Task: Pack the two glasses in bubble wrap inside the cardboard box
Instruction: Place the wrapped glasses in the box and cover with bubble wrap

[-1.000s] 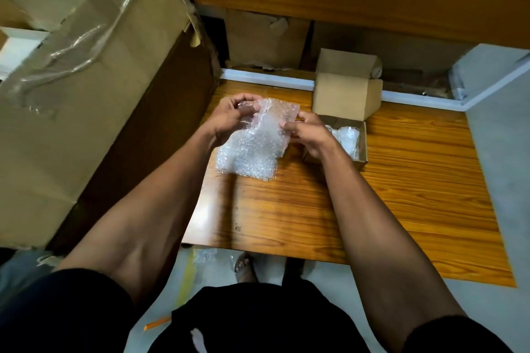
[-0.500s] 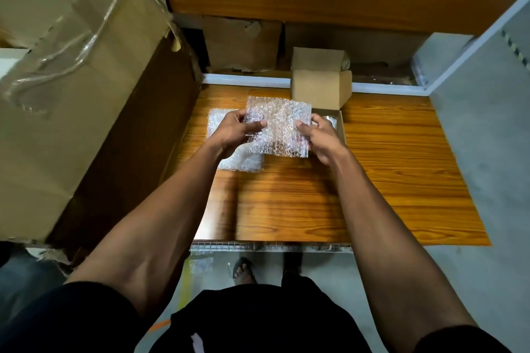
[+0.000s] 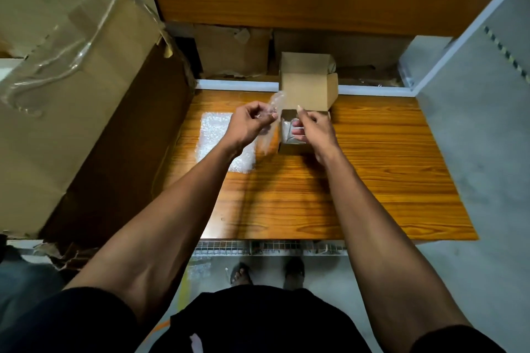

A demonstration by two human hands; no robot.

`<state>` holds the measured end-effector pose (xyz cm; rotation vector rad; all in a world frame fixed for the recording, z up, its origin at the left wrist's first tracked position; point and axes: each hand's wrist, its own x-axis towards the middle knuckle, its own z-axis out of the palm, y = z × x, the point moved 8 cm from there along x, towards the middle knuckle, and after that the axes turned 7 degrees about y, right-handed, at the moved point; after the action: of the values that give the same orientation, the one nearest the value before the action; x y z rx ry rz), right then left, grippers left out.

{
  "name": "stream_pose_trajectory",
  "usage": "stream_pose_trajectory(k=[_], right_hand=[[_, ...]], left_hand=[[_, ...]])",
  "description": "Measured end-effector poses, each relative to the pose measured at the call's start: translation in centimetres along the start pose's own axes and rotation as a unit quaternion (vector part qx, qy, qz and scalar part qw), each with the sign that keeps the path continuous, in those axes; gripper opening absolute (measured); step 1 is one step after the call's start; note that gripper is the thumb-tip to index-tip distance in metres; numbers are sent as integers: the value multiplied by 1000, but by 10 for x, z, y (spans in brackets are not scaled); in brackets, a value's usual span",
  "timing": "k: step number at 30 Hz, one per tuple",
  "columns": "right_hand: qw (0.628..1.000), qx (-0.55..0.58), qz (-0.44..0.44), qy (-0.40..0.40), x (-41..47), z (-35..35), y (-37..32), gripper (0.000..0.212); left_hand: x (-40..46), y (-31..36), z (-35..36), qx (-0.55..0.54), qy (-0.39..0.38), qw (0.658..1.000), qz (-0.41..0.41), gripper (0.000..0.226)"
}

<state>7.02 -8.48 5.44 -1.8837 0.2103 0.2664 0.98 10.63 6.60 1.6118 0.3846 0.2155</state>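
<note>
Left hand (image 3: 252, 123) pinches bubble wrap (image 3: 272, 120) (edge-on) — right hand (image 3: 315, 129) over cardboard box (image 3: 308, 92)

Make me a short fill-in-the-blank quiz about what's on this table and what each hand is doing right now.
1. The left hand pinches a sheet of ____ wrap.
2. The right hand reaches into the small cardboard ____.
3. A second sheet lies flat on the table, on the ____ side of the box.

Missing words: bubble; box; left
</note>
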Motion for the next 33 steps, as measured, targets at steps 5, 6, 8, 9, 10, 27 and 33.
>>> stream_pose_trajectory(k=[5,6,8,9,10,27,33], right_hand=[[972,158,68,-161,-14,8,-21,74],[969,167,70,-166,-12,4,-22,72],[973,167,69,-147,-8,-8,-19,63],[976,160,65,-129,-6,-16,-18,48],[981,146,63,-113,-3,-24,-16,35],[962,141,83,-218,7,-76,2,43],[961,183,102,-182,6,-81,23,107]], left_hand=[[-7,23,46,62,-98,992,57,21],[-10,26,54,70,-119,989,59,22],[-13,29,64,76,-135,987,51,22],[-12,29,66,70,-125,989,45,22],[-11,30,65,56,-106,992,40,22],[3,14,72,25,-61,997,-25,26],[1,1,73,-41,-2,998,-55,31]])
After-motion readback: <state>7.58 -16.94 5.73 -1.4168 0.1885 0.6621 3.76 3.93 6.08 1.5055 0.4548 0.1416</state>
